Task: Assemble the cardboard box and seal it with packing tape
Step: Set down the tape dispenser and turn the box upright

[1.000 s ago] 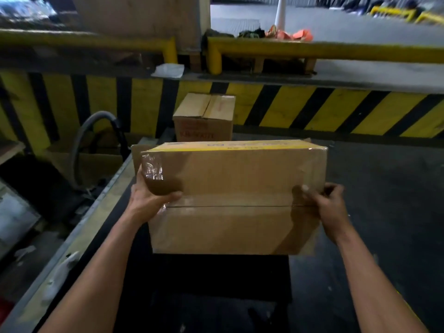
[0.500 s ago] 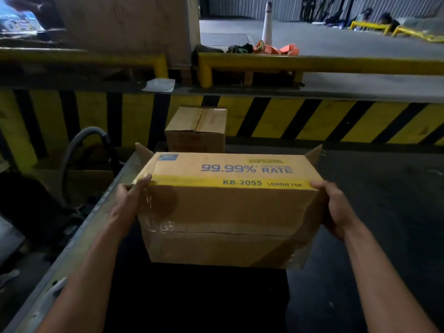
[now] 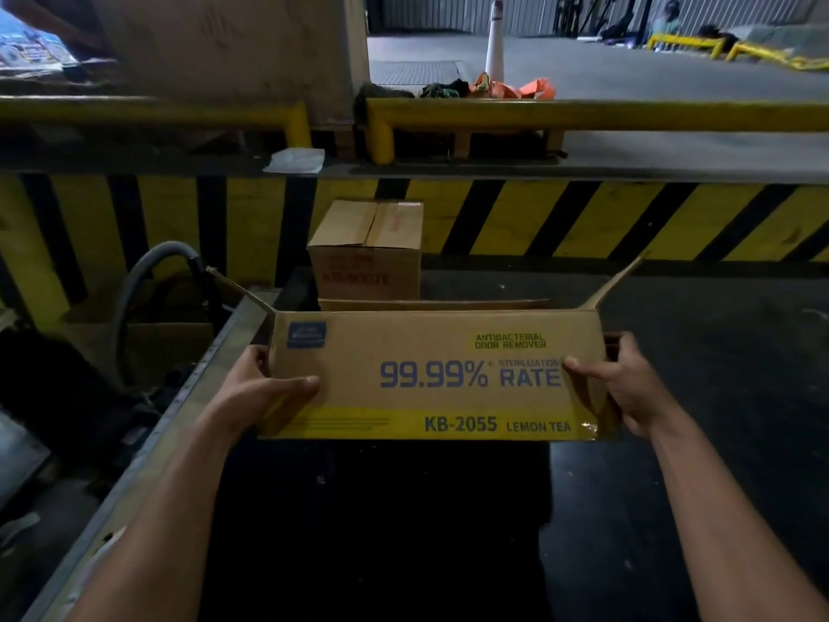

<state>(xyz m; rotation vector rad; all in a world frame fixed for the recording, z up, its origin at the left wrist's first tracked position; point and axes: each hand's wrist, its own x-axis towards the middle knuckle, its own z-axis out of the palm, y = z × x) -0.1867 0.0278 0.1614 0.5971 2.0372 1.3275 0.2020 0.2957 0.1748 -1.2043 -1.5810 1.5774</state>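
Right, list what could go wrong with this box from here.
The printed brown cardboard box is held only at its ends by the left hand and right hand, so it may slip. Its end flaps stand open and could catch the smaller closed cardboard box just behind.

Dim foreground, brighter background, edges bowed

Box [image 3: 430,374] fills the middle, left hand [image 3: 264,392] & right hand [image 3: 628,388] clamped on its ends. Flaps splay up at both far corners. Second carton [image 3: 365,253] just behind blocks fwd. Dark surface [image 3: 717,352] to the right lies free; hose [image 3: 148,280] crowds left.
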